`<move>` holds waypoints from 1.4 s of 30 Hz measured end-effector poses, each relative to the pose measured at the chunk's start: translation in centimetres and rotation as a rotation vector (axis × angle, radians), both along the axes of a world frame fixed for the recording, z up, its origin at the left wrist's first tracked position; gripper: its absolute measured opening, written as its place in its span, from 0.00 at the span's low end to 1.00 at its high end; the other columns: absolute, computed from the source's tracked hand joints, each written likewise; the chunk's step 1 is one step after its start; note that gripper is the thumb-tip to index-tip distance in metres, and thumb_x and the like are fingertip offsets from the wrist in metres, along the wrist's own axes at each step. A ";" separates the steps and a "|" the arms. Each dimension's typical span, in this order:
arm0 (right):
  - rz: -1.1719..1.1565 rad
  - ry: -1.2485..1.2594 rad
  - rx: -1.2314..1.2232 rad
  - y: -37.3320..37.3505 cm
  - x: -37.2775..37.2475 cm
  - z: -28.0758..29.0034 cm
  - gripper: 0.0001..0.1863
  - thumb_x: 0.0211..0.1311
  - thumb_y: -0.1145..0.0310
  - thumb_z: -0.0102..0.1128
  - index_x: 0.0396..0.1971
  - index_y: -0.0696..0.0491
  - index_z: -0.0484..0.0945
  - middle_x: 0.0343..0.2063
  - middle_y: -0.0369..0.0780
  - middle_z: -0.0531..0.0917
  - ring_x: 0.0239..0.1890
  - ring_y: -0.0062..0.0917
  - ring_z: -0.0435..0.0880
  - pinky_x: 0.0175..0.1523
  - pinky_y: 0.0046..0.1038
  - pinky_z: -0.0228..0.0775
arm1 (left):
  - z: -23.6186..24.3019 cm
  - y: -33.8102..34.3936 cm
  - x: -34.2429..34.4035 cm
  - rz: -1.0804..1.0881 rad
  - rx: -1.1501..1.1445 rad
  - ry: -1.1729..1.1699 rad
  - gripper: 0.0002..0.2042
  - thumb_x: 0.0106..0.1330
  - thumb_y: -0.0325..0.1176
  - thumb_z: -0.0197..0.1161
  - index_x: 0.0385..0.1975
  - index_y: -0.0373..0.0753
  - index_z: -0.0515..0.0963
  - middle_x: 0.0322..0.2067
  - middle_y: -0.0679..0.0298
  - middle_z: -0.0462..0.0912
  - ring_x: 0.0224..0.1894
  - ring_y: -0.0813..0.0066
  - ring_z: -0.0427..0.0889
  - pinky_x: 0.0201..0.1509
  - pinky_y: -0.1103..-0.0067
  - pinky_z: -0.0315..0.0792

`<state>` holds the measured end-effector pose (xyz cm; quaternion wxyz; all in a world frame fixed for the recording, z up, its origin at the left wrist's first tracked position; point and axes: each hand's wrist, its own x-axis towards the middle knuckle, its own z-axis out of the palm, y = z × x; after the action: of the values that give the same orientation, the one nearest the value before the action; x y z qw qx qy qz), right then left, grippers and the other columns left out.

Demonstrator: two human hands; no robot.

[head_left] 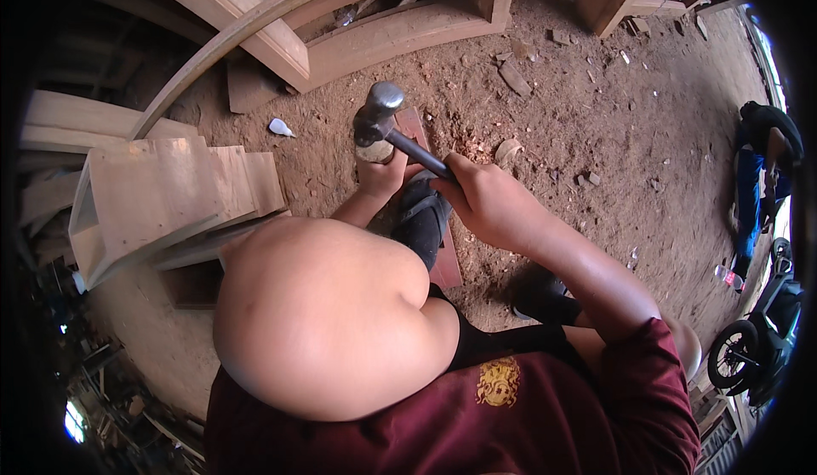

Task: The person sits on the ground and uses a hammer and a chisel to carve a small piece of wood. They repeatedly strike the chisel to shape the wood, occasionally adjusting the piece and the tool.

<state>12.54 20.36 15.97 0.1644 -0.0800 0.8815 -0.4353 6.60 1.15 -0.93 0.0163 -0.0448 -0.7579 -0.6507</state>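
Observation:
My right hand [489, 198] is closed around the dark handle of a hammer [380, 109], whose metal head points up and to the left. Just below that head my left hand [382, 177] wraps around a pale, round-topped handle [374, 151]; its lower end is hidden. The hammer head overlaps the handle's top, and I cannot tell whether they touch. Beneath the hands a reddish-brown wooden plank [444, 269] lies on the dirt, with my dark-shod foot [421, 215] over it. My bare bent knee [323, 313] covers much of the near left and hides my left forearm.
Wooden frames [400, 45] with a curved rail stand at the far left. Nearer on the left are stacked boards [157, 177]. A small white bottle [280, 128] and wood scraps [514, 77] lie on the dirt. Rightward are a bent-over person [757, 168], a plastic bottle [728, 277] and a motorcycle [757, 339].

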 end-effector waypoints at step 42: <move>-0.287 -0.503 -0.181 2.8 1.4 -2.7 0.20 0.76 0.53 0.48 0.32 0.56 0.70 0.15 0.34 0.72 0.14 0.20 0.73 0.20 0.29 0.67 | 0.7 -0.3 -1.9 -0.161 0.036 -0.007 0.06 0.64 0.30 0.67 0.30 0.37 0.77 0.24 0.70 0.78 0.27 0.82 0.77 0.32 0.79 0.71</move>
<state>13.91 23.13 13.28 0.3065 0.1413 0.7732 -0.5369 4.69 0.83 -0.26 -0.0377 -0.1031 -0.7402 -0.6634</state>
